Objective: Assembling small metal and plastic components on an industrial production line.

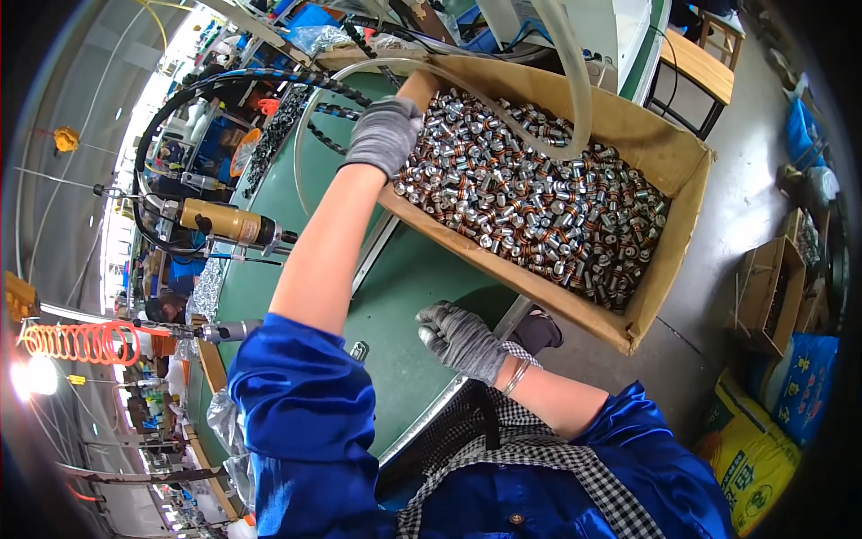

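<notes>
Coiled orange hose [83, 343], gold tool [224, 221], yellow sack [750, 463] (blue sack [806, 386] beside), wooden table [693, 67]

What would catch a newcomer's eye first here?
Probably the cardboard box at upper centre, heaped with shiny metal parts. Next, the grey-gloved left hand at the box's left end, and the right hand just below picture centre. At far left hangs an orange coiled hose.

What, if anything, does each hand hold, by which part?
The left hand is at the left end of the cardboard box; its grip is unclear. The right hand holds nothing visible.
</notes>
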Available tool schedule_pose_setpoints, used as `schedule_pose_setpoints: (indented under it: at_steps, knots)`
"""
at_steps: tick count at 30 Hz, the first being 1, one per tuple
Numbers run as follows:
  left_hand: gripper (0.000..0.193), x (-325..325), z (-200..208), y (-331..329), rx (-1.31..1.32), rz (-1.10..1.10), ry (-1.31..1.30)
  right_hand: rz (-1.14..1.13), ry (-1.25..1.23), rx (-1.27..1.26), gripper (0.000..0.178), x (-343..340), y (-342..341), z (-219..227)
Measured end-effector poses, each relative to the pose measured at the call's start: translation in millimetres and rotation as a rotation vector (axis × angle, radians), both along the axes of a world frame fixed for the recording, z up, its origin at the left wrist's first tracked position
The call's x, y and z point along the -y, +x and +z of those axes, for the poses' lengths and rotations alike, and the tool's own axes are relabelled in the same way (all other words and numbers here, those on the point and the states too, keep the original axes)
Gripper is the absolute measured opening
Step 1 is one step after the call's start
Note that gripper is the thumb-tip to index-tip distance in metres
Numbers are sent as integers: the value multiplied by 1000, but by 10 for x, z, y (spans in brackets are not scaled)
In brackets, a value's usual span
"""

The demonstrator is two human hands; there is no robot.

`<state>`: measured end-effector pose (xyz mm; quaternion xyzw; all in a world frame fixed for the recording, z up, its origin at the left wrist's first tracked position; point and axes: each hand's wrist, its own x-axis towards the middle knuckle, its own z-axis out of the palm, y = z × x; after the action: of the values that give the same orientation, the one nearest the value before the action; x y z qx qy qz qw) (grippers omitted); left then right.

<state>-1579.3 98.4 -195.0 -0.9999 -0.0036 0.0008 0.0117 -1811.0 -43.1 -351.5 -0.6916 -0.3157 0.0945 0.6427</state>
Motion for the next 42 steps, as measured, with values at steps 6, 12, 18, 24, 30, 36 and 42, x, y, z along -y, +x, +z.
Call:
schedule_pose_setpoints:
  at_steps: [6, 12, 18, 24, 30, 36, 42]
  knots:
    - [31, 97, -176, 291, -62, 40, 307, 8, 13, -1, 21, -5, 3, 32]
    - [33, 202, -73, 328, -154, 58, 360, 1, -2, -1, 20, -6, 11, 10]
    - [27, 119, 337, -274, 156, -39, 155, 0, 34, -10, 21, -25, -5, 22]
    - [17, 136, 633, -1718, 80, -265, -34, -66, 282, -318, 25, 25, 41, 56]
    - [21, 231, 139, -2274, -248, -384, 248, -36, 152, -206, 32, 35, 72, 10]
    - [22, 199, 181, -2080, -333, -431, 194, -31, 254, -372, 29, 7, 87, 17]
    - [22, 303, 725, -1113, 32, -380, -116, -108, 127, -224, 24, 21, 66, 53]
